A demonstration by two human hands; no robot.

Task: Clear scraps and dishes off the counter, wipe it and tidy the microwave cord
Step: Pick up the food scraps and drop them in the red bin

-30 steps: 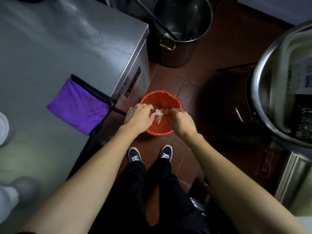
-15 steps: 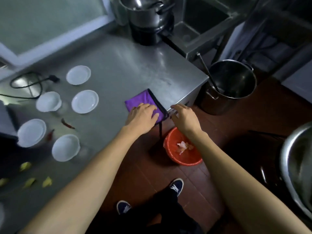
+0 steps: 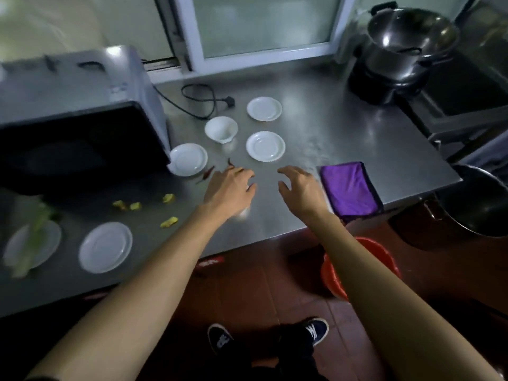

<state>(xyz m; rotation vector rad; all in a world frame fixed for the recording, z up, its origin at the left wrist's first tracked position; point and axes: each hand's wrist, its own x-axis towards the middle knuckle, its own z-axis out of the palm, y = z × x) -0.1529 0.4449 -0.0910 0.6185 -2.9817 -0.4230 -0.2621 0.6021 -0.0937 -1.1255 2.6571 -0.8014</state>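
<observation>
Over the steel counter hover my left hand and my right hand, both with loose fingers and holding nothing. Red chilli scraps lie just beyond my left fingertips. Yellow scraps are scattered left of my left arm. Several white saucers and a small white bowl stand on the counter. A folded purple cloth lies beside my right hand at the counter's edge. The microwave stands at the left, its black cord loose behind the dishes.
A red bucket sits on the tiled floor below the counter edge, partly hidden by my right arm. A large steel pot stands on the floor at the right. Another pot sits on a burner at the back right. Green leaves lie on a far-left plate.
The view has swung up from the red bucket to the counter. Both hands left the bucket, where scraps dropped, passed the purple cloth and now hover over the counter near the chilli scraps.
</observation>
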